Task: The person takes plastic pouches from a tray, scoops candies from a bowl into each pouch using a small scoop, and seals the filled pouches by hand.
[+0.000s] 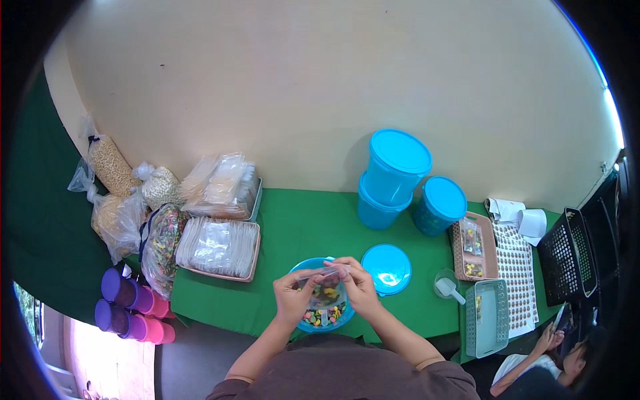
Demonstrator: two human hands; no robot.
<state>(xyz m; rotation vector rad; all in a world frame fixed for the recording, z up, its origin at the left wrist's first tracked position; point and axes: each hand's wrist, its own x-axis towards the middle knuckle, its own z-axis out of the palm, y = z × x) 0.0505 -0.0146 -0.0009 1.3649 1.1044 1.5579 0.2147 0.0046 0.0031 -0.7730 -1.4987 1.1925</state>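
Both hands hold a clear plastic pouch (325,295) by its top edge, over a blue tub. My left hand (292,297) pinches its left side, and my right hand (361,290) grips the right side. Colourful small pieces show in or through the pouch; I cannot tell how many are inside it. Beneath, the round blue tub (348,320) holds multicoloured pieces and a small clear scoop (324,318). A round blue lid (386,270) lies on the green tablecloth to the right of my hand.
Baskets of clear pouches (217,250) stand at left beside filled plastic bags (162,245). Lidded blue tubs (400,155) stand near the wall. At right are a white scoop (448,289), a pink basket (489,245), a grey-green basket (487,320), sticker sheets (517,280) and a seated person (530,367).
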